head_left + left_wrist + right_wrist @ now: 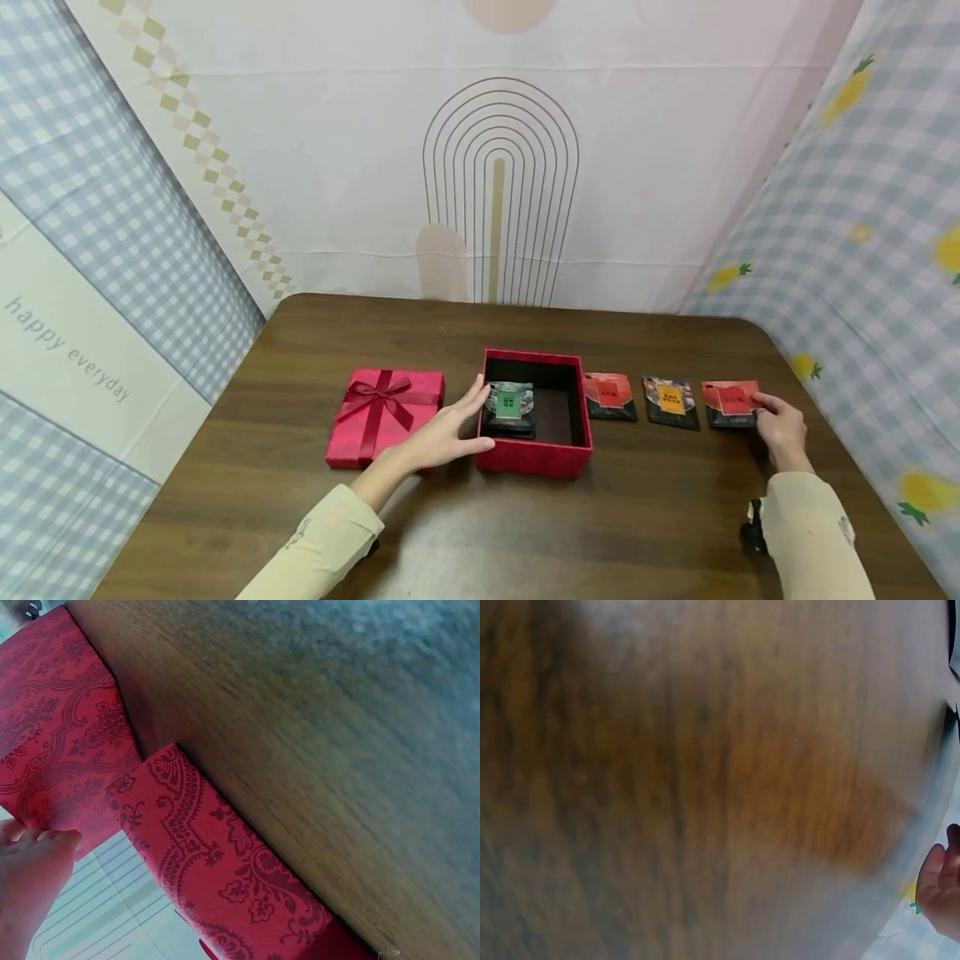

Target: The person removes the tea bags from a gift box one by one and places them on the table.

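A red gift box (534, 461) stands without its lid near the middle of the table in the head view. In its left part lies a black packet with a green label (509, 404). My left hand (448, 435) rests against the box's left wall, fingers extended and thumb near the front corner. At the far right, my right hand (782, 429) pinches the right edge of a red-and-black packet (729, 403). This packet appears to lie on the table. The right wrist view shows only part of that hand at its edge; the packet's label is not visible there.
To the left of the box lies its red lid (345, 437) with a ribbon bow. Between box and right hand are another red-and-black packet (611, 396) and a packet with a yellow-orange label (671, 402). Patterned cloth (337, 167) hangs behind the wooden table (525, 533).
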Demonstrator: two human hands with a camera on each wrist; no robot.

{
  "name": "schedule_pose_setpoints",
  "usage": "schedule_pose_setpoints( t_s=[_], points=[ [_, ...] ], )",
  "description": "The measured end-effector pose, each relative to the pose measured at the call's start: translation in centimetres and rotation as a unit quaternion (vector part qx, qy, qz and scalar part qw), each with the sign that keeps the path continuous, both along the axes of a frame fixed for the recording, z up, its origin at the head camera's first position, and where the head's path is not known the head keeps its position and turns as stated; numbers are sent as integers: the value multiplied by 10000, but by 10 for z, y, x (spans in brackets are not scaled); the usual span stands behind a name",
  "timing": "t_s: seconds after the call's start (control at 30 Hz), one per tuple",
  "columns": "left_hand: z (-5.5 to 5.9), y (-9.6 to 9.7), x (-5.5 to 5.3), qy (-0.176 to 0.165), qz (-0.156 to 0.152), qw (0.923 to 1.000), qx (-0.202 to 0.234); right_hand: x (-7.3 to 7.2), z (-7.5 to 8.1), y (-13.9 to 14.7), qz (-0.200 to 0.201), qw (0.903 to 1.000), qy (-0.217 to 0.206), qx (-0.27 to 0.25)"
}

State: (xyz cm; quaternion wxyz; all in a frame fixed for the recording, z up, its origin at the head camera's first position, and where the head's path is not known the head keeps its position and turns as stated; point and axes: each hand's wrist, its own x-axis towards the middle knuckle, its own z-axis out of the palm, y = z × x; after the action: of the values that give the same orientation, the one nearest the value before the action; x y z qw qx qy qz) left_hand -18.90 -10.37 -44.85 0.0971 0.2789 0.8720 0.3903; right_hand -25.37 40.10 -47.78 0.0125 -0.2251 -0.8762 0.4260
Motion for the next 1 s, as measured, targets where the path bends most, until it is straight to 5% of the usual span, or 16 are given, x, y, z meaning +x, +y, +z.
schedule_pose_setpoints(
  t_s=[0.2,0.57,0.8,1.0],
  points=[
    [-1,0,0,-42,12,10000,-43,4,0,1,-5,9995,228,208],
    [-1,0,1,15,9,10000,80,2,12,-26,-324,9875,1388,678],
    [-1,0,1,64,10,9999,94,0,37,-79,39,9756,2090,677],
    [-3,0,0,23,30,10000,62,5,62,-131,1156,9481,2948,288]
  ],
)
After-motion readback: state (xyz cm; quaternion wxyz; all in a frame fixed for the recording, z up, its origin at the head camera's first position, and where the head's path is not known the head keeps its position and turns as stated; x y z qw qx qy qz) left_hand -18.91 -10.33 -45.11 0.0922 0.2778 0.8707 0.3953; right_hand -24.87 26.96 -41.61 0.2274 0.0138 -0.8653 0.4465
